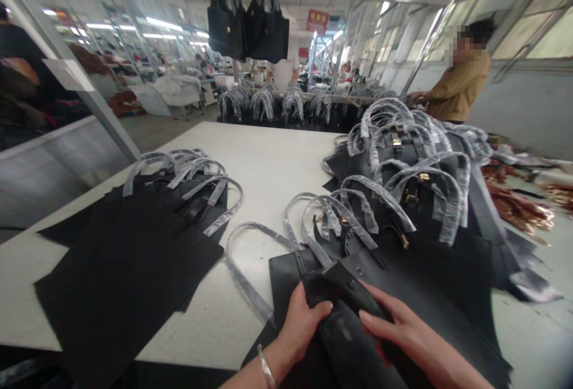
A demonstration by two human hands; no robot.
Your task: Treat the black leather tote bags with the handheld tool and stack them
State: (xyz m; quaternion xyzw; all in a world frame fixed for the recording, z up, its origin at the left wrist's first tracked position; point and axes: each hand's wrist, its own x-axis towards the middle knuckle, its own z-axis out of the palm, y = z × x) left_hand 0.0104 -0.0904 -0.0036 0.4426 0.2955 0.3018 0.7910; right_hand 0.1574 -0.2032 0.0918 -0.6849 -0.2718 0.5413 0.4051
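Between my two hands is a black leather bag piece (pixel 347 332), bent and curled at the table's front edge. My left hand (pixel 301 324) grips its left side, with the thumb lying over the leather. On the other side my right hand (pixel 398 317) pinches the edge between thumb and fingers; some fingertips are hidden behind it. A plastic-wrapped handle (pixel 250 293) loops out to the left of my left hand. Just beyond lie more flat black bag panels (pixel 430 281) with wrapped handles and gold-coloured clasps.
A second stack of black bag panels (pixel 129 258) lies on the left of the white table (pixel 268 156). Finished black bags (pixel 248 28) hang overhead at the back. A person in a brown jacket (pixel 463 88) stands at the right rear. Brown pieces (pixel 519 207) lie far right.
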